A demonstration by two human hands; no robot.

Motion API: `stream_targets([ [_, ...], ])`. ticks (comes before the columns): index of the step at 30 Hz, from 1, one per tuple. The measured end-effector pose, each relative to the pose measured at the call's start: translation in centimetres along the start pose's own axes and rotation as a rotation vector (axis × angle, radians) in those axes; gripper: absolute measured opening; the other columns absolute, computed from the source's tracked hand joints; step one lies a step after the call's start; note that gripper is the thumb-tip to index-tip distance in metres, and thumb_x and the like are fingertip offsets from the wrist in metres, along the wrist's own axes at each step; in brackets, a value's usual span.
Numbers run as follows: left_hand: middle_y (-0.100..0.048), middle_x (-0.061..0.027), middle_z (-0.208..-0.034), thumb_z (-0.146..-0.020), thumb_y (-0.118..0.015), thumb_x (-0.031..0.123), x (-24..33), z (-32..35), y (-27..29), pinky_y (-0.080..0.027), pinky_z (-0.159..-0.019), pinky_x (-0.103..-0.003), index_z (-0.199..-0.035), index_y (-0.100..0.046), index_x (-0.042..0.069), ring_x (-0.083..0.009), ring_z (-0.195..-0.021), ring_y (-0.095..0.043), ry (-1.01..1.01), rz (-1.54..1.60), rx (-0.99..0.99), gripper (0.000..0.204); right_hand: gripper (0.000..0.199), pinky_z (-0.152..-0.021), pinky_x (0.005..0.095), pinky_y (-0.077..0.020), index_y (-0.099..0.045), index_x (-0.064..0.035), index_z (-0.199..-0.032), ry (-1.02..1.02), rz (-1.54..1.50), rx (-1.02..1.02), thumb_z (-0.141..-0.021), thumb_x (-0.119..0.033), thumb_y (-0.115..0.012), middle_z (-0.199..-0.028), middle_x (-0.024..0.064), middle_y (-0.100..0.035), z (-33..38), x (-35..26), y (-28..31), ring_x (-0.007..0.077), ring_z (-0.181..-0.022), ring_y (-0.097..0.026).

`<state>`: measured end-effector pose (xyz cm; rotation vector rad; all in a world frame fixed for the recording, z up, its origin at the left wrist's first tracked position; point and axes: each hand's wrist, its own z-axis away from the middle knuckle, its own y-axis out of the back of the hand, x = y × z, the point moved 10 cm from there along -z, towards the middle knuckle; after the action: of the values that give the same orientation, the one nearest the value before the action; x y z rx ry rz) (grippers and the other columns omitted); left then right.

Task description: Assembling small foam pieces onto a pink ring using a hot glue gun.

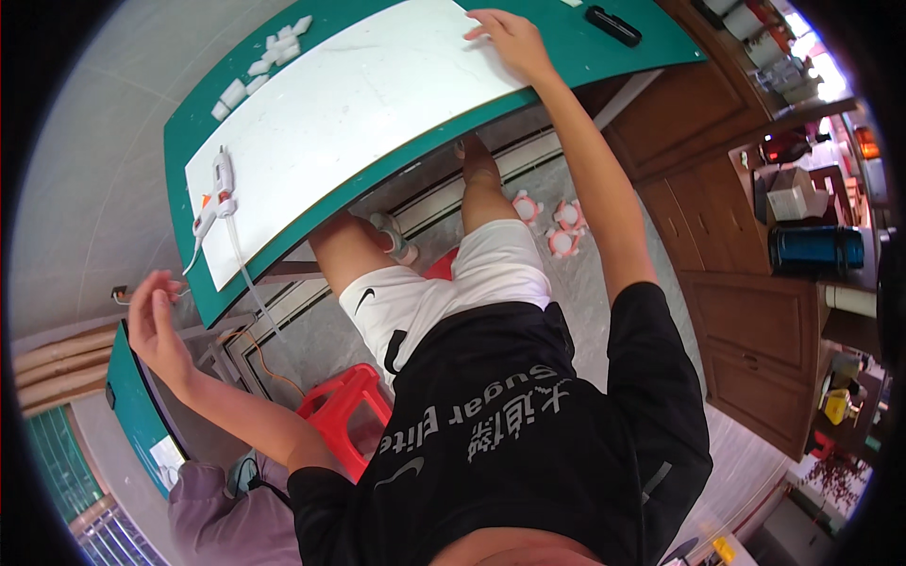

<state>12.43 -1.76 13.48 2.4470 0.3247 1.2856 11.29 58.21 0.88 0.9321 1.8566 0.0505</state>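
A white glue gun [222, 189] with an orange trigger lies on the left end of a white board [377, 85]. A long clear glue stick [250, 283] juts from its back past the table edge. My left hand [159, 325] is raised beside the table's left corner, fingers loosely bent and apart, with nothing visible in it; a thin cord passes close to its fingertips. At the board's far right end, my right hand [511, 42] rests with fingers stretched out, holding nothing. Several small white blocks [269, 61] lie in a row behind the board.
The green tabletop [651, 42] carries a black oblong object [613, 25] at the right. A red stool [349, 410] stands at my left. Pink-and-white round items [564, 226] lie on the floor under the table. Brown cabinets [736, 358] line the right side; another green table [137, 406] stands left.
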Motion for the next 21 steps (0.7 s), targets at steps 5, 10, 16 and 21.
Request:
stream_targets([
  [5, -0.067, -0.0132, -0.095, -0.091, -0.058, -0.001, 3.3, 5.0, -3.0, -0.049, -0.071, -0.029, -0.108, -0.067, -0.004, -0.0192, -0.083, -0.062, -0.023, 0.18, -0.272, 0.019, 0.026, -0.077, 0.0229, -0.0502, -0.067, -0.0009, -0.113, -0.023, -0.183, 0.176, -0.099, -0.018, -0.054, -0.092, 0.0059, -0.074, 4.4, -2.3, 2.8, 0.0083, -0.083, -0.066],
  [10, -0.069, -0.0149, -0.085, -0.087, -0.062, 0.002, 3.0, 10.5, -11.3, -0.052, -0.07, -0.032, -0.096, -0.07, -0.003, -0.0232, -0.077, -0.067, 0.12, 0.311, -0.795, 0.013, 0.025, -0.069, 0.0223, -0.0467, -0.066, -0.0017, -0.112, -0.13, -0.189, 0.414, -0.102, -0.02, -0.052, -0.084, 0.0037, -0.067, 14.6, -2.0, 7.0, 0.0082, -0.076, -0.06],
  [16, -0.069, -0.0101, -0.082, -0.09, -0.062, 0.006, -7.6, 17.2, -19.4, -0.051, -0.067, -0.029, -0.105, -0.067, 0.0, -0.0161, -0.071, -0.065, 0.514, 0.219, -0.93, 0.016, 0.032, -0.063, 0.034, -0.0451, -0.063, 0.0007, -0.097, -0.512, 0.393, 0.165, -0.101, -0.029, -0.051, -0.074, 0.0129, -0.063, 28.5, 8.1, 3.3, 0.0198, -0.069, -0.061],
  [21, -0.067, -0.0079, -0.081, -0.095, -0.059, 0.011, -17.9, 25.8, -20.7, -0.049, -0.064, -0.028, -0.11, -0.064, 0.0, -0.0142, -0.069, -0.062, 0.709, 0.237, -0.74, 0.019, 0.045, -0.068, 0.041, -0.0485, -0.062, 0.0012, -0.096, -0.723, 0.328, -0.155, -0.101, -0.041, -0.047, -0.073, 0.0154, -0.063, 40.7, 16.8, -2.3, 0.0278, -0.072, -0.064],
])
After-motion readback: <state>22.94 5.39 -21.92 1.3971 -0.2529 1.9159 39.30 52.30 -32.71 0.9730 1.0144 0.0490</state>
